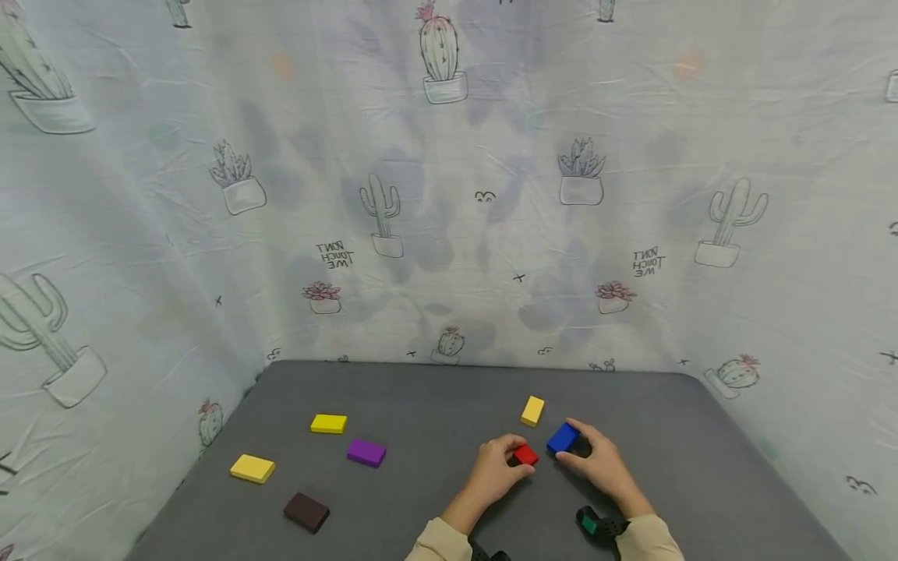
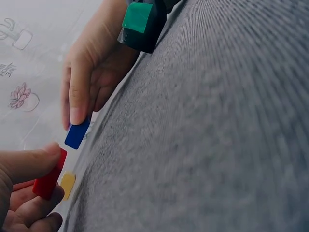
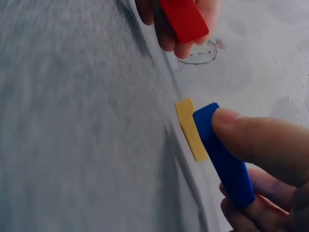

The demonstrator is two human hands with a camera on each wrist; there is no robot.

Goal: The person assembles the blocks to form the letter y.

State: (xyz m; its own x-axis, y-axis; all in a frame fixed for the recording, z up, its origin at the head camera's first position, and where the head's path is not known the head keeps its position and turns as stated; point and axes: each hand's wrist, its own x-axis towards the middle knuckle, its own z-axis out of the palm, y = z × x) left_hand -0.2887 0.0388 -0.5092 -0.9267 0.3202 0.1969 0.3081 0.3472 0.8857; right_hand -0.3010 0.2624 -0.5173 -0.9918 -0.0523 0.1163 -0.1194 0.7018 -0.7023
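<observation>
Red block [image 1: 525, 455], blue block [image 1: 563, 438] held over table [image 1: 435, 405], near each other but apart; could knock and slip if I swing them together. Yellow block [image 1: 532, 411] just beyond: risks nudge if my right hand [image 1: 605, 463] overreaches. It pinches blue block, narrow grip; my left hand [image 1: 494, 471] pinches red block.

Sleeves [image 1: 652, 539] are light tan & stop near the wrists [image 1: 634, 501]. Fingers [image 2: 79, 92] are bare. R wrist wears a black gadget [image 1: 609, 527] w/ a rounded end & a green square [image 2: 137, 17] (kinda like a sticker). L wrist has a 2nd gadget [image 1: 480, 552], also black, but just a bit shows.
</observation>
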